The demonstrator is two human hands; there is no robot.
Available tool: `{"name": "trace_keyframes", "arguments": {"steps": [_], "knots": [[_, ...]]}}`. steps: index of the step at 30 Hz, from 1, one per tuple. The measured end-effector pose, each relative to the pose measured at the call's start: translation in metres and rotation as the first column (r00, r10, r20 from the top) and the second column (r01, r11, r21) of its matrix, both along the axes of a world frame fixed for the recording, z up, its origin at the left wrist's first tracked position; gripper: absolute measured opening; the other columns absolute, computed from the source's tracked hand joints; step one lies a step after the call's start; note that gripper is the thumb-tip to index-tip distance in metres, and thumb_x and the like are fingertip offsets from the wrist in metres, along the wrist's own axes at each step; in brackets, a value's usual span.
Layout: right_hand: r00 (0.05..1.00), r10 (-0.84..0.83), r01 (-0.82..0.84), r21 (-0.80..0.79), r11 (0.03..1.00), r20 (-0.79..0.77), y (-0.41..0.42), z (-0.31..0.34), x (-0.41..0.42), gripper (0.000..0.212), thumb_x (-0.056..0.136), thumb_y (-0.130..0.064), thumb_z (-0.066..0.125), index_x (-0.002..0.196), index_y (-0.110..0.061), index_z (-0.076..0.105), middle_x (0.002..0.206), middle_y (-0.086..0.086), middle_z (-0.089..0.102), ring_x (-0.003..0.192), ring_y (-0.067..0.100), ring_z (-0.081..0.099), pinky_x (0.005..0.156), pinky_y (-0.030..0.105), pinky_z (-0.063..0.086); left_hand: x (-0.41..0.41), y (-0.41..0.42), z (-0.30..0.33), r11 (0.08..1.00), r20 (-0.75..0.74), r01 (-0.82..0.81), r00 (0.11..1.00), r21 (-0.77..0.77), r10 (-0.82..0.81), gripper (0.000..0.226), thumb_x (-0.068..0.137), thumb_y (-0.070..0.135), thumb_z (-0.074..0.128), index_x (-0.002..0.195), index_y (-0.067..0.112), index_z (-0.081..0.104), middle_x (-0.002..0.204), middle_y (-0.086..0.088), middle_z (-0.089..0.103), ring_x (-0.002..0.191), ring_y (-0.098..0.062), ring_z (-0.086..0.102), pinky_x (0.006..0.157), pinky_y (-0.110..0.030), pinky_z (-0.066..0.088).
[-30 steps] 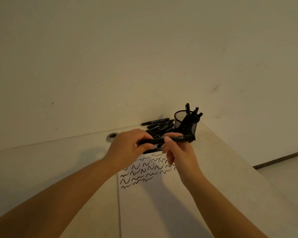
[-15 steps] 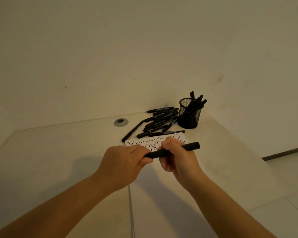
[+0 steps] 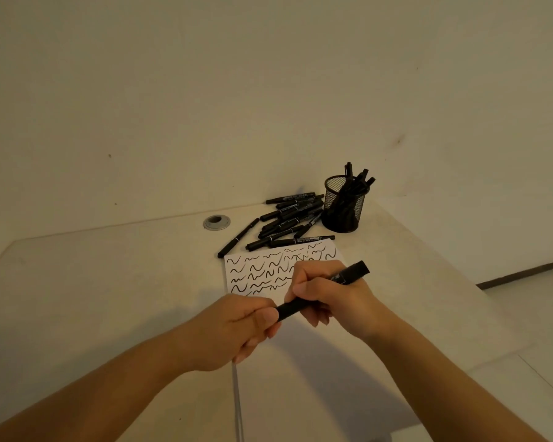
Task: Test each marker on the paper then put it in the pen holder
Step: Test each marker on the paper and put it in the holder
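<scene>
Both hands are now sitting lower in the frame than before, over the paper [image 3: 304, 371]. Left hand [image 3: 233, 330]: fingers curling tightly round one end of a black marker [image 3: 326, 290]. Right hand [image 3: 329, 298]: fingers gripping its barrel, far end pointing toward upper right. Pen holder [image 3: 344, 205]: black mesh, standing right of centre on the desk [image 3: 109, 282], holding markers. Loose markers [image 3: 288, 221]: lying piled just left of it, above the squiggle-covered sheet.
</scene>
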State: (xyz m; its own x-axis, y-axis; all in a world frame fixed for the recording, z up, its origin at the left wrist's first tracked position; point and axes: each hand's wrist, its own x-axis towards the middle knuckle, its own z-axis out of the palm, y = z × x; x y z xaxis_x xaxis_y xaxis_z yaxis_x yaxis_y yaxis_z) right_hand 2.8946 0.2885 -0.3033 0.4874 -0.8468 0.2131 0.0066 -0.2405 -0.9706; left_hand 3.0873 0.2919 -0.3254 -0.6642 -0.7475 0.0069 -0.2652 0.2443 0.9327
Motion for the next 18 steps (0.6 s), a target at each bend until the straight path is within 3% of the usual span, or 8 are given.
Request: {"name": "trace_keyframes", "arguments": {"steps": [4, 6, 8, 10, 12, 15, 18], "knots": [[0.999, 0.019, -0.018, -0.002, 1.000, 0.048, -0.003, 0.006, -0.012, 0.012, 0.061, -0.025, 0.057, 0.055, -0.017, 0.064, 0.048, -0.003, 0.051, 0.040, 0.008, 0.044, 0.039, 0.014, 0.032, 0.007, -0.002, -0.004, 0.941, -0.148, 0.179, 0.979, 0.287, -0.141, 0.041, 0.075, 0.066, 0.052, 0.066, 0.027, 0.055, 0.047, 0.012, 0.038, 0.035, 0.001, 0.032, 0.041, -0.010, 0.030], [0.975, -0.165, 0.166, 0.003, 0.986, 0.147, -0.010, 0.012, -0.037, 0.010, 0.055, -0.019, 0.056, 0.049, -0.015, 0.062, 0.047, -0.004, 0.049, 0.039, 0.007, 0.040, 0.038, 0.014, 0.028, 0.023, 0.000, -0.008, 0.878, -0.231, 0.105, 0.973, 0.466, 0.007, 0.044, 0.066, 0.064, 0.066, 0.061, 0.022, 0.055, 0.047, 0.011, 0.035, 0.032, 0.001, 0.027, 0.037, -0.010, 0.027], [0.916, -0.373, 0.385, -0.062, 0.921, 0.146, -0.019, 0.016, -0.060, 0.020, 0.065, -0.013, 0.051, 0.049, -0.018, 0.061, 0.045, -0.005, 0.047, 0.041, 0.007, 0.038, 0.041, 0.014, 0.030, 0.041, 0.000, -0.014, 0.809, -0.267, -0.086, 0.919, 0.581, 0.290, 0.048, 0.068, 0.058, 0.066, 0.063, 0.012, 0.052, 0.045, 0.007, 0.031, 0.030, -0.002, 0.024, 0.034, -0.013, 0.026], [0.849, -0.525, 0.527, -0.119, 0.841, 0.055, -0.026, 0.007, -0.061, 0.023, 0.078, -0.014, 0.053, 0.057, -0.016, 0.061, 0.043, -0.004, 0.049, 0.041, 0.004, 0.039, 0.043, 0.010, 0.033, 0.047, -0.004, -0.019, 0.828, -0.205, -0.275, 0.886, 0.489, 0.416, 0.041, 0.079, 0.048, 0.045, 0.070, 0.008, 0.047, 0.044, 0.005, 0.033, 0.032, -0.005, 0.027, 0.035, -0.015, 0.028], [0.800, -0.599, 0.594, -0.086, 0.800, -0.044, -0.036, -0.007, -0.047, 0.018, 0.084, -0.018, 0.058, 0.068, -0.014, 0.063, 0.050, -0.006, 0.055, 0.043, 0.003, 0.043, 0.044, 0.011, 0.034, 0.036, -0.007, -0.023, 0.898, -0.114, -0.347, 0.915, 0.269, 0.387, 0.033, 0.085, 0.038, 0.038, 0.072, 0.010, 0.049, 0.046, 0.005, 0.042, 0.038, -0.007, 0.036, 0.041, -0.015, 0.033], [0.799, -0.570, 0.591, 0.071, 0.804, -0.194, -0.050, -0.024, -0.032, 0.007, 0.085, -0.018, 0.062, 0.083, -0.023, 0.066, 0.070, -0.003, 0.063, 0.057, 0.007, 0.054, 0.048, 0.018, 0.040, 0.017, -0.010, -0.033, 0.943, 0.056, -0.332, 0.941, -0.025, 0.333, 0.025, 0.094, 0.023, 0.045, 0.071, 0.022, 0.056, 0.052, 0.003, 0.054, 0.045, -0.008, 0.047, 0.047, -0.016, 0.038], [0.808, -0.547, 0.583, 0.157, 0.797, -0.220, -0.063, -0.033, -0.020, 0.008, 0.084, -0.015, 0.063, 0.085, -0.023, 0.066, 0.071, 0.000, 0.065, 0.059, 0.008, 0.057, 0.047, 0.015, 0.042, 0.006, -0.015, -0.036, 0.929, 0.218, -0.242, 0.926, -0.281, 0.307, 0.019, 0.092, 0.031, 0.046, 0.075, 0.033, 0.053, 0.064, 0.013, 0.062, 0.051, -0.002, 0.055, 0.051, -0.011, 0.040]]}}
